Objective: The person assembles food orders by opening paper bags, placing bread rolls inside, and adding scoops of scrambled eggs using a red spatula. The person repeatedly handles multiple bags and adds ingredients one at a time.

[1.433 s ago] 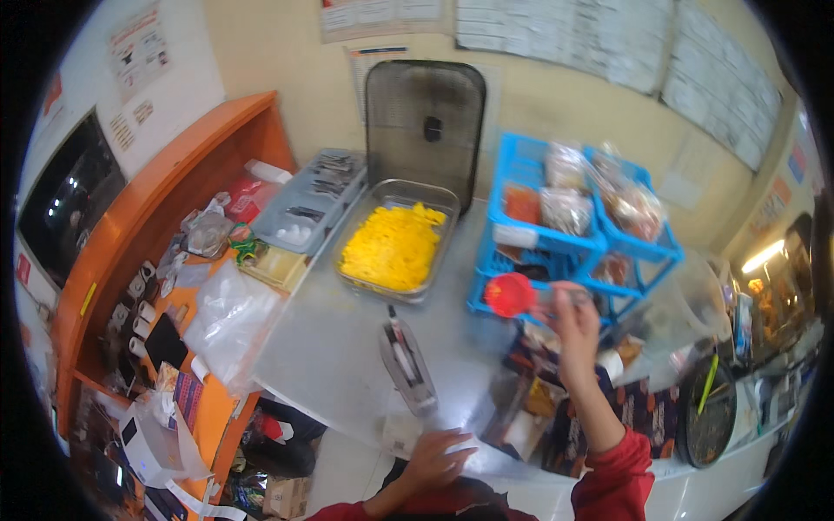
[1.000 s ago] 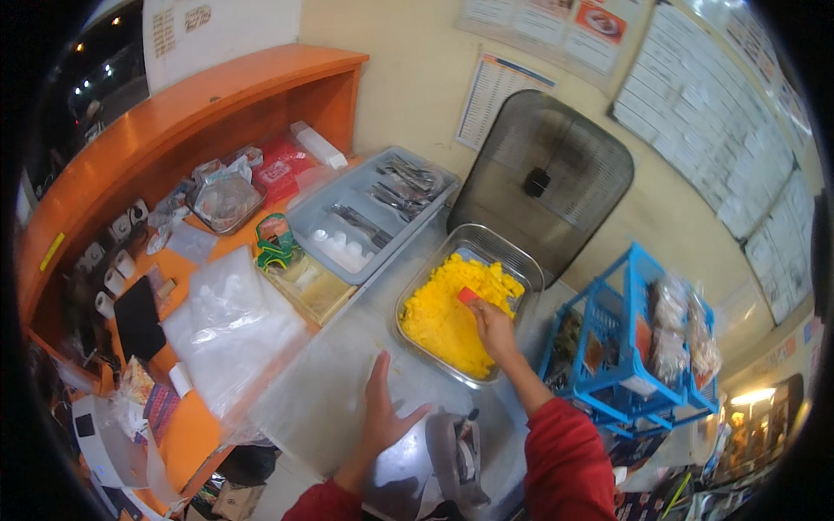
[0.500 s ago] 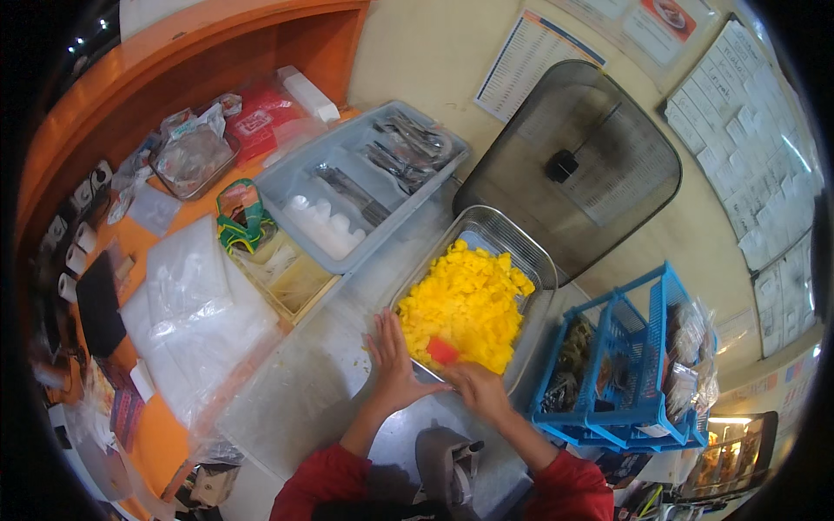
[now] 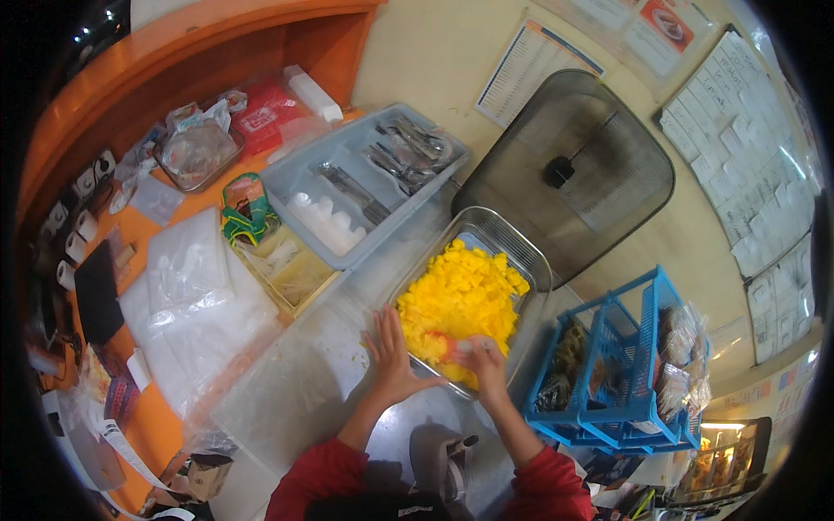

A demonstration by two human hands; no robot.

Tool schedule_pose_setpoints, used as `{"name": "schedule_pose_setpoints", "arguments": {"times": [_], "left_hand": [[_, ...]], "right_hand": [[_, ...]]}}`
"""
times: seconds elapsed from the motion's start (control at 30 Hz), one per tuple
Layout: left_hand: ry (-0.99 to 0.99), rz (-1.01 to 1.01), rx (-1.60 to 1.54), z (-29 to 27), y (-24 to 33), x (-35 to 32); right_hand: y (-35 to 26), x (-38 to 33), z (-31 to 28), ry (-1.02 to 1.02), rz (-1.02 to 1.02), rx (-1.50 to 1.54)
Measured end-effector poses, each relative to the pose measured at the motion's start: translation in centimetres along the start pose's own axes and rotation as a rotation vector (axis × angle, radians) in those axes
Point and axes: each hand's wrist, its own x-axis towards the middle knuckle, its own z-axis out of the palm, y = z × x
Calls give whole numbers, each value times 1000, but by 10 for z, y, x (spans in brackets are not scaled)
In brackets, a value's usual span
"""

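A rectangular metal tray point(image 4: 540, 260), with wire-like or perforated walls, holds a heap of bright yellow food in crumbly chunks point(image 4: 469, 291); its exact kind I cannot make out. My right hand point(image 4: 485, 363) is closed around a red-bladed spatula point(image 4: 443, 349), whose blade sits in the near part of the heap and is blurred by motion. My left hand point(image 4: 389, 363) lies open against the tray's near left side, fingers stretched and thumb reaching along the near rim.
Behind the tray leans a dark translucent lid point(image 4: 638, 204). A blue plastic basket point(image 4: 591, 417) with packets stands at right. Far left are a grey cutlery bin point(image 4: 352, 260), a yellow divided box point(image 4: 304, 300) and clear plastic bags point(image 4: 187, 278). The tray rests on a metal counter point(image 4: 287, 395).
My right hand has moved up and slightly right over the heap, turning the spatula in the yellow food. The left hand stays at the tray's side. The whole view has shifted slightly.
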Motion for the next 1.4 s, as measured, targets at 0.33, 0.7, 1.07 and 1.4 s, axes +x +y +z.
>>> {"name": "schedule_pose_setpoints", "arguments": {"times": [0.33, 0.7, 1.07, 1.4], "left_hand": [[-12, -51, 77, 4, 0, -2], [142, -90, 122, 11, 15, -34], [237, -35, -385, -14, 129, -204], [-414, 634, 23, 110, 258, -224]], "right_hand": [[-35, -49, -39, 162, 62, 364], [-102, -188, -98, 277, -32, 438], [-102, -373, -229, 690, -340, 548], [-87, -418, -301, 709, -298, 538]]}}
